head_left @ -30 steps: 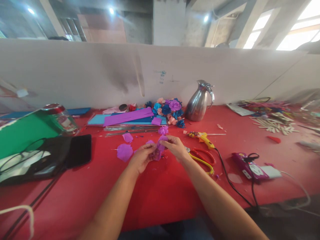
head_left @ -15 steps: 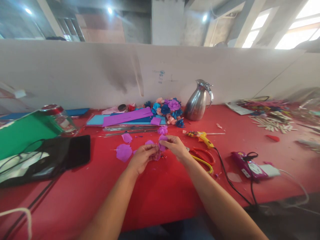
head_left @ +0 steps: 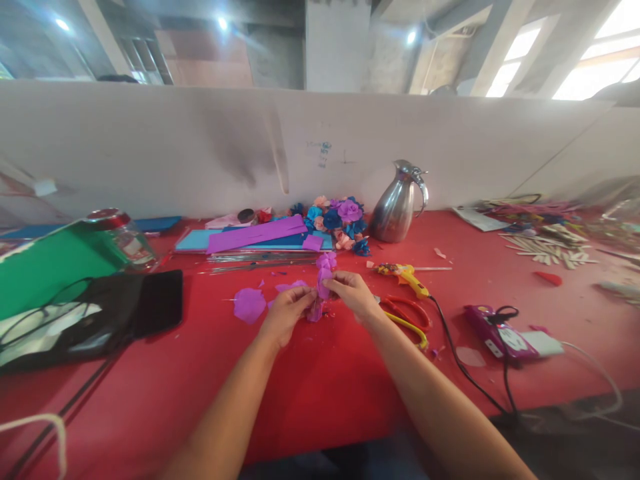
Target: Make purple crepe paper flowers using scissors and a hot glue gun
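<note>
My left hand [head_left: 286,312] and my right hand [head_left: 353,294] meet over the red table [head_left: 310,393], both pinching a small purple paper flower [head_left: 320,293] between their fingertips. The flower's lower part hangs between the hands, just above the table. A loose purple paper petal [head_left: 249,304] lies to the left of my left hand. Another small purple paper piece [head_left: 326,261] sits just beyond the flower. Yellow-handled scissors [head_left: 405,319] lie to the right of my right hand.
A yellow glue gun [head_left: 406,275] with a black cord lies right of the hands. Finished paper flowers [head_left: 338,220], purple and blue paper sheets [head_left: 257,236] and a steel jug [head_left: 397,203] stand by the white partition. A black phone [head_left: 159,301] and a green sheet [head_left: 47,268] are at left.
The small purple petal beyond my left hand is gone from the table. The paper flower now stands taller between my fingertips. Both hands stay in nearly the same spot.
</note>
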A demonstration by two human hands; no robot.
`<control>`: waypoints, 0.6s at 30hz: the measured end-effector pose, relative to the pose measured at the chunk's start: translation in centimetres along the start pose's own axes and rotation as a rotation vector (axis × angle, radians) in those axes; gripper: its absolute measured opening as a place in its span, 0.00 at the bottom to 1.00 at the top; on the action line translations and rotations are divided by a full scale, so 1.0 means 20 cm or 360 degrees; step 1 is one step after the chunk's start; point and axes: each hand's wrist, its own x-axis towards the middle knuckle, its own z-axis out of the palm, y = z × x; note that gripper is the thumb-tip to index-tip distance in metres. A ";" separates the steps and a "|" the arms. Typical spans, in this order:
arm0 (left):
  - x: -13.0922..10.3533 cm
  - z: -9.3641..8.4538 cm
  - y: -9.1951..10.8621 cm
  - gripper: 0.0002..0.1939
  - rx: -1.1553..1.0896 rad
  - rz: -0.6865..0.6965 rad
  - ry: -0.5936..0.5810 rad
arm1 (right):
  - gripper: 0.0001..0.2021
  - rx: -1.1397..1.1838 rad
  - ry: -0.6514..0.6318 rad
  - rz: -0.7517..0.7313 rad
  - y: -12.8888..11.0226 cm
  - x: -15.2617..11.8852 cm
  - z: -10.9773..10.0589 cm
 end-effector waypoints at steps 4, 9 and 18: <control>0.02 0.00 -0.04 0.17 0.0182 0.0101 0.0095 | 0.10 -0.0005 0.0010 0.0014 0.00 0.00 0.01; 0.03 0.00 -0.05 0.16 0.0257 0.0163 0.0152 | 0.10 -0.0034 0.0018 0.0001 0.03 0.01 0.01; 0.02 0.00 -0.03 0.09 0.0153 0.0155 0.0291 | 0.10 0.0121 0.0040 0.0095 0.05 0.00 0.02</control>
